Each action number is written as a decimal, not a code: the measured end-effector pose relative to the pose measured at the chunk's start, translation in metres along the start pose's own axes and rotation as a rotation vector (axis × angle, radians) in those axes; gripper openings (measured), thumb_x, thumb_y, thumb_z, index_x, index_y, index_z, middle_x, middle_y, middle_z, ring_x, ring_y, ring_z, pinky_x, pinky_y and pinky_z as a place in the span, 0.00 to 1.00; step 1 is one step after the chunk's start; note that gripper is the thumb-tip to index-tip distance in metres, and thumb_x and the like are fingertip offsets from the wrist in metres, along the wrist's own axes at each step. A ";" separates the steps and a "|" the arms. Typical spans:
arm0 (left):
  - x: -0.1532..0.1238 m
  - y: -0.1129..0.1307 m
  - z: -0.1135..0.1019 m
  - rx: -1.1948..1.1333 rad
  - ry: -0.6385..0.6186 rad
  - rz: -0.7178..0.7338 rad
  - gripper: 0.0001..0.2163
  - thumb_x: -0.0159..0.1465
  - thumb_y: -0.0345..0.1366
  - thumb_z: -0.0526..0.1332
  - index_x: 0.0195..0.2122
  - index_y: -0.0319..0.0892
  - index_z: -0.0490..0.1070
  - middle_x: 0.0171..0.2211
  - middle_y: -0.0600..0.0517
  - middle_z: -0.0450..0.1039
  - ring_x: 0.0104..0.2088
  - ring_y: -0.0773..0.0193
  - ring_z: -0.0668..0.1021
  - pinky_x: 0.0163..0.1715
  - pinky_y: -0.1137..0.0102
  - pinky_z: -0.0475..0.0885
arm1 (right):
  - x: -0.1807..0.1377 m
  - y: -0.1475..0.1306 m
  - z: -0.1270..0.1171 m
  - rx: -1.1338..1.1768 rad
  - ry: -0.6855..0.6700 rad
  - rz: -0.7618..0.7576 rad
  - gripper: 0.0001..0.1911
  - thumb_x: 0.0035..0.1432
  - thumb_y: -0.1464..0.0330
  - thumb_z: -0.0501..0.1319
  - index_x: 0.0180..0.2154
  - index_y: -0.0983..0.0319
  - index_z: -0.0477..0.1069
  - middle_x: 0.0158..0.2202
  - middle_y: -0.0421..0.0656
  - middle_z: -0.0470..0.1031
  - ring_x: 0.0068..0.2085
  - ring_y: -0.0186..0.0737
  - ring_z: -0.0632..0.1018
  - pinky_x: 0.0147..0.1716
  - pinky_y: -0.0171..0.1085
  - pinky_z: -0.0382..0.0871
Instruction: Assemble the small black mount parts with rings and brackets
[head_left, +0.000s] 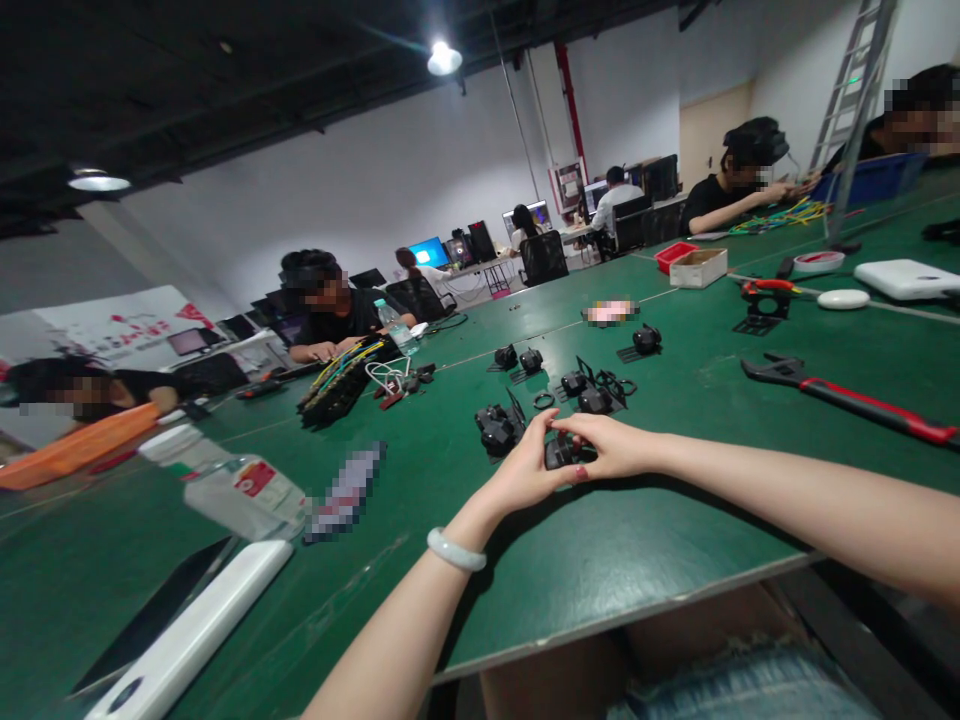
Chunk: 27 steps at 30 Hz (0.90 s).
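Note:
Both hands close around one small black plastic part [559, 452], held low over the green table [570, 570] near its front edge. My left hand [526, 466], with a pale bangle on its wrist, grips the part from the left. On the other side my right hand [611, 442] grips it between thumb and fingers. Much of the part is hidden by the fingers. Just left of my hands sits a cluster of similar black parts [498, 430]. Beyond them lie more black parts with brackets [592, 388] and a black ring [543, 400].
An adjustable wrench [847, 394] with red-black handle lies at right. Small boxes [699, 268] stand farther back. At left are a clear plastic bottle [240, 490], a white long device [199, 630] and a bundle of wired black strips [346, 385]. Several people sit around the table.

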<state>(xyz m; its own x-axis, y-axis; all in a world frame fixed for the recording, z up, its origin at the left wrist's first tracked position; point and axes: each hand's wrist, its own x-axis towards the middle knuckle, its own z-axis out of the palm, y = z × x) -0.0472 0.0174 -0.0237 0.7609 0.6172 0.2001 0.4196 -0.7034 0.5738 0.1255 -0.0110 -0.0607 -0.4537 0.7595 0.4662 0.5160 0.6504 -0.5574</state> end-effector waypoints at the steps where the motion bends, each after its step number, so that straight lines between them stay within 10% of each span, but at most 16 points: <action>1: 0.000 0.001 0.000 -0.001 -0.002 -0.002 0.34 0.48 0.42 0.61 0.53 0.38 0.47 0.53 0.43 0.51 0.53 0.54 0.58 0.52 0.60 0.53 | -0.001 -0.002 -0.002 -0.011 -0.018 -0.022 0.39 0.39 0.61 0.63 0.53 0.65 0.52 0.47 0.51 0.63 0.45 0.45 0.67 0.42 0.42 0.62; 7: 0.000 0.003 -0.002 0.004 -0.046 -0.017 0.34 0.49 0.41 0.60 0.54 0.40 0.45 0.51 0.45 0.54 0.50 0.55 0.62 0.50 0.61 0.57 | -0.008 -0.009 -0.013 -0.116 -0.087 -0.076 0.45 0.38 0.56 0.62 0.54 0.68 0.48 0.47 0.53 0.61 0.48 0.47 0.64 0.45 0.42 0.59; 14: -0.001 0.007 -0.003 0.008 -0.093 -0.053 0.32 0.50 0.40 0.59 0.53 0.40 0.45 0.43 0.47 0.61 0.39 0.61 0.70 0.41 0.65 0.64 | -0.010 -0.010 -0.023 -0.249 -0.084 -0.019 0.28 0.41 0.62 0.62 0.45 0.67 0.61 0.36 0.49 0.69 0.37 0.44 0.70 0.35 0.38 0.63; 27: -0.002 0.011 -0.005 0.022 -0.081 -0.032 0.31 0.48 0.37 0.60 0.51 0.39 0.48 0.42 0.47 0.61 0.40 0.59 0.69 0.42 0.64 0.63 | -0.009 -0.015 -0.019 0.008 0.061 0.008 0.29 0.40 0.71 0.61 0.47 0.63 0.58 0.38 0.44 0.69 0.37 0.38 0.72 0.36 0.35 0.64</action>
<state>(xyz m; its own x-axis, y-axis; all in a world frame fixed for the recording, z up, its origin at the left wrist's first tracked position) -0.0462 0.0099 -0.0140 0.7840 0.6097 0.1164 0.4545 -0.6916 0.5614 0.1360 -0.0269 -0.0434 -0.4042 0.7644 0.5023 0.5133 0.6441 -0.5671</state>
